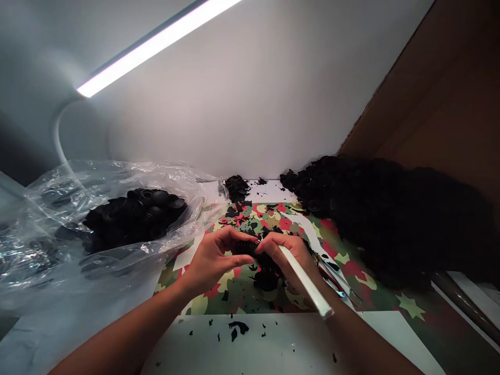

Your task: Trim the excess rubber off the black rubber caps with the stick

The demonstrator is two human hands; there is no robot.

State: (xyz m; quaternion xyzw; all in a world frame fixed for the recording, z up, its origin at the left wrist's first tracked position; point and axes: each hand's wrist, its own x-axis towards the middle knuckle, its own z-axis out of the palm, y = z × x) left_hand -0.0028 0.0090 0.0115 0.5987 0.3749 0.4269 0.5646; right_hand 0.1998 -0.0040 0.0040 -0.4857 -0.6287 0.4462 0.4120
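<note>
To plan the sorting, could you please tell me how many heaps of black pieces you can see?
3: one heap in the plastic bag at left, a small heap by the back wall, a large heap at right. Others may be hidden.

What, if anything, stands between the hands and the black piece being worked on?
Nothing visible does. The left hand and right hand both pinch the black piece from either side; the right hand also grips a white rod.
</note>
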